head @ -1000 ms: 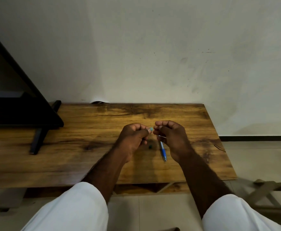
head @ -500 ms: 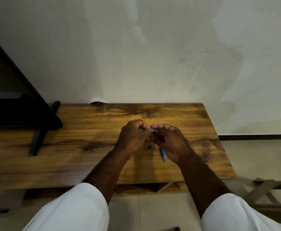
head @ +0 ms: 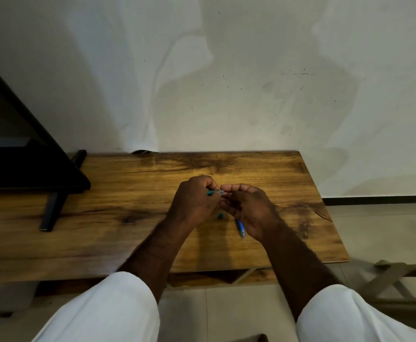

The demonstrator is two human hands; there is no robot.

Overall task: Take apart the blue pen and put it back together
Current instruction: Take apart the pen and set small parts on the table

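Both hands meet over the middle of the wooden table. My left hand pinches a short teal and clear pen part between thumb and fingers. My right hand curls round the blue pen barrel, whose lower end sticks out below the palm toward me. The fingertips of both hands are close together at the clear end of the small part. A small teal piece lies on the table between the two wrists. The upper part of the barrel is hidden in my right palm.
A black monitor on a black stand fills the left end of the table. A white wall rises behind. The table's right edge drops to a tiled floor, where a wooden frame lies at lower right.
My hands have come closer together, fingertips now almost touching. My left hand has turned so the teal part shows between its fingers. The blue barrel has shifted slightly with my right hand.
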